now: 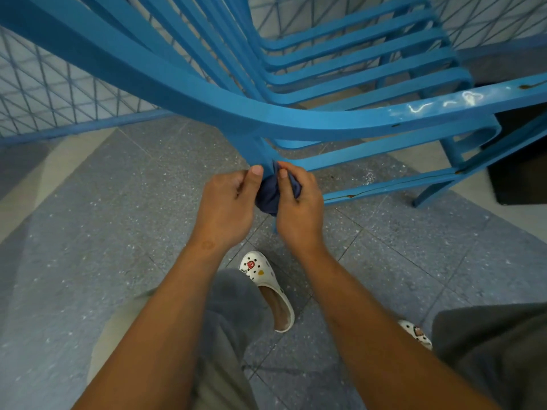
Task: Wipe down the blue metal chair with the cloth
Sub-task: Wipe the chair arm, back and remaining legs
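The blue metal chair (pixel 296 119) fills the upper half of the head view, its slatted seat and back curving away from me. A dark blue cloth (pixel 268 196) is bunched around the chair's near leg just below the seat frame. My left hand (pixel 228 202) grips the cloth from the left, thumb up against the leg. From the right, my right hand (pixel 299 202) holds the same cloth, fingers curled round it. Most of the cloth and the leg below it are hidden between my hands.
Grey speckled floor tiles (pixel 88 232) lie all around. A blue wire mesh fence (pixel 59 93) runs behind the chair. My white clogs (pixel 266 285) stand close under my arms. A dark mat (pixel 521 173) lies at the right edge. White scuff marks show on the chair's armrest (pixel 444 105).
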`<state>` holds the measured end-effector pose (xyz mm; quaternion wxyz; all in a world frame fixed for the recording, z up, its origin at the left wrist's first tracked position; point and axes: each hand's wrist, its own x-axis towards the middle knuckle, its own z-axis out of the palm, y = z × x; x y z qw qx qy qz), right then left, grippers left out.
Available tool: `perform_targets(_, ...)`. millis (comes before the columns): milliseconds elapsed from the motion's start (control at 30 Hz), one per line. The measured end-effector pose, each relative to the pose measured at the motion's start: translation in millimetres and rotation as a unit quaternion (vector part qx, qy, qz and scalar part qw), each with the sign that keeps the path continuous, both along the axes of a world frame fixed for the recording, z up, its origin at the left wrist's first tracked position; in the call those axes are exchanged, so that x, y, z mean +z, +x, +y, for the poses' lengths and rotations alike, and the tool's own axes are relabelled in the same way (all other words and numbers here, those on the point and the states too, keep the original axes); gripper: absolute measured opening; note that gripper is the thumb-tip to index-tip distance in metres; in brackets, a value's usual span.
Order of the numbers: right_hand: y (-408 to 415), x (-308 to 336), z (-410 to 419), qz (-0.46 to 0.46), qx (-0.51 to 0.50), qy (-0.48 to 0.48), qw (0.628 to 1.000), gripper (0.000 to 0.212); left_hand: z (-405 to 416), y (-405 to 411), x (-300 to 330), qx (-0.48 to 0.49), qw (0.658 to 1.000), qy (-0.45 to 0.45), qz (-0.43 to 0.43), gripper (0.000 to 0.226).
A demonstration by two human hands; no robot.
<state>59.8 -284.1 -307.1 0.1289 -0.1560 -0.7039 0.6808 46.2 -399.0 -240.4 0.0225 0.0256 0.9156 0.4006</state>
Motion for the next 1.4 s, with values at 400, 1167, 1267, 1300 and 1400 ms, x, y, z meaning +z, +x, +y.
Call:
perform_targets(400,14.5,-43.4,32.3,-0.196,0.086,-0.116,0.97,0.028,-2.1,0.3,-8.2,0.006,1.0,0.015,-0.02,0.061)
perform_targets(1167,-14.0,-70.8,23.8,-0.167,0.107,0.118,0.973,0.021,19.3,-8.2,-45.3,-0.007,0.991,-0.13,-0.038,0.026)
perform_targets(1267,-6.6,-58.9,18.2,-0.138,0.087,0.147,0.976,0.024,18.6,-8.8,-45.7,-0.012,0.99,-0.135,-0.037,0.026)
perform_targets(1300,-0.5,-55.5,14.3,-0.121,0.068,0.146,0.98,0.025,18.1,-9.3,-46.2,-0.013,0.99,-0.132,-0.038,0.026)
perform_targets(1400,14.0,-50.6,1.4,-0.098,0.018,0.114,0.988,0.027,17.9,-8.6,-45.5,-0.014,0.991,-0.127,-0.041,0.028)
